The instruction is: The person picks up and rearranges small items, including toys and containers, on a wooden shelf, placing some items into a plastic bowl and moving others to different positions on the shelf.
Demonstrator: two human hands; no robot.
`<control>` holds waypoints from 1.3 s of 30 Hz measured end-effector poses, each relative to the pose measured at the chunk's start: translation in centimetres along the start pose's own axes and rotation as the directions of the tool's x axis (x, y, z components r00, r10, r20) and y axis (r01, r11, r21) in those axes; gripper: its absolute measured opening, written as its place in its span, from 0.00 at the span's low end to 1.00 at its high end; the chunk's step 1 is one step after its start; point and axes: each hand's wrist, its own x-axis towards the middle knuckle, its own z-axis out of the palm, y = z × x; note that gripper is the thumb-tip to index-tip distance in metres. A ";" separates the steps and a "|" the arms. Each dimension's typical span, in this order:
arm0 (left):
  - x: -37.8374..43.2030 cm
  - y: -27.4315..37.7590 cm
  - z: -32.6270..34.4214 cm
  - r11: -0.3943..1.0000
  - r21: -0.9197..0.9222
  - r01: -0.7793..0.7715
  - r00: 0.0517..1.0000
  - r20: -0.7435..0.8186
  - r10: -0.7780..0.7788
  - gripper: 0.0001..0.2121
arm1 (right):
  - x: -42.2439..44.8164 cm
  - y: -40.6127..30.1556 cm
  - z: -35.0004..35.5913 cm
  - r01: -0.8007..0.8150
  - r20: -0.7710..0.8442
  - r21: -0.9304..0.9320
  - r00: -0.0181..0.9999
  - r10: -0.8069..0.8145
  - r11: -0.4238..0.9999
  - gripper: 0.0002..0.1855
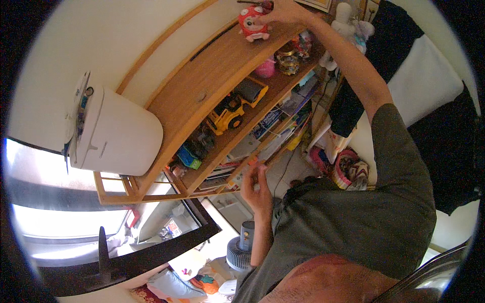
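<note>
My right hand (284, 15) reaches to the far end of the wooden shelf top, its fingers closed on a red plush toy (251, 23) with white round eyes and pale feet. Next to those fingers, a thin dark stick with a maroon tip (267, 5) shows at the picture's upper edge; whether the hand holds it too is unclear. My left hand (257, 187) is raised before the lower shelves, fingers curled and thumb up. A small reddish-pink patch (253, 162) shows at its fingertips; I cannot tell if it is held.
The wooden shelf unit (197, 94) carries a white bin-like box (121, 132) on top. Its shelves hold a yellow toy truck (227, 119), a pink toy (265, 68) and several books (219, 172). White plush toys (343, 19) stand beyond. A dark-framed window (151, 257) and a grey fan (240, 253) are lower left.
</note>
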 end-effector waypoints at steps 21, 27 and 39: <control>31.3 9.4 20.4 0.920 0.247 -0.303 0.929 0.291 0.228 0.39 | 3.9 7.6 -6.1 -0.055 -0.413 0.419 0.878 0.243 0.907 0.28; 32.7 9.2 23.1 0.914 0.337 -0.227 0.960 0.235 0.152 0.42 | 7.4 4.5 -9.1 -0.241 -0.436 -0.168 0.888 0.148 0.956 0.35; 32.6 8.2 24.3 0.908 0.360 -0.213 0.973 0.158 0.165 0.41 | 9.9 3.9 -7.5 -0.135 -0.028 -0.368 0.991 0.134 0.920 0.36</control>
